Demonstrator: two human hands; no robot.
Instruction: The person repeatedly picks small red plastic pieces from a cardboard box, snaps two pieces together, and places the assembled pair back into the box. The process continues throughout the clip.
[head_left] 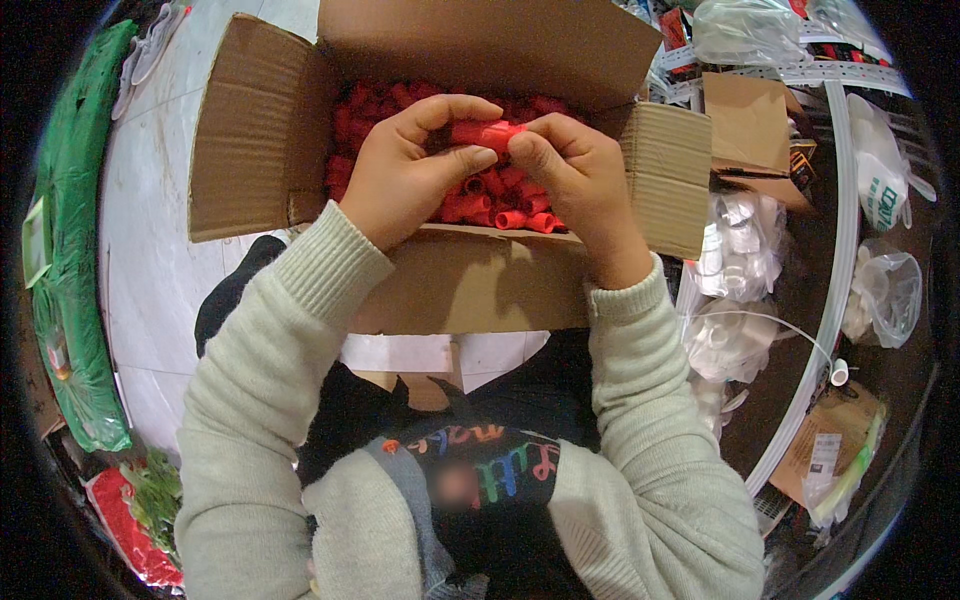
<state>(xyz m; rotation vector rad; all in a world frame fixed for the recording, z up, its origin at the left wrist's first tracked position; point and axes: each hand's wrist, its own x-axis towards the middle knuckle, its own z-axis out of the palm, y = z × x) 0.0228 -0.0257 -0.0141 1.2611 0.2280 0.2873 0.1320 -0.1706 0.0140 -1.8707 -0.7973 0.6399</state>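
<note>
Both my hands are raised over an open cardboard box (470, 290). Between them is a short red plastic pipe fitting (482, 132), held roughly level. My left hand (395, 172) is closed on its left end, with the thumb below and the index finger curled above. At the other end, the thumb and index finger of my right hand (585, 180) pinch the fitting. Many more red pipe fittings (510, 219) lie loose in the box under my hands, some with their round open ends showing. My hands hide part of that pile.
The box's flaps (250, 130) stand spread outward. On the right, clear bags of white plastic fittings (740, 245) lie beside a white rail (835, 270). A cardboard piece (748, 125) is farther back. To the left, a long green wrapped bundle (80, 240) lies on pale floor tiles (165, 215).
</note>
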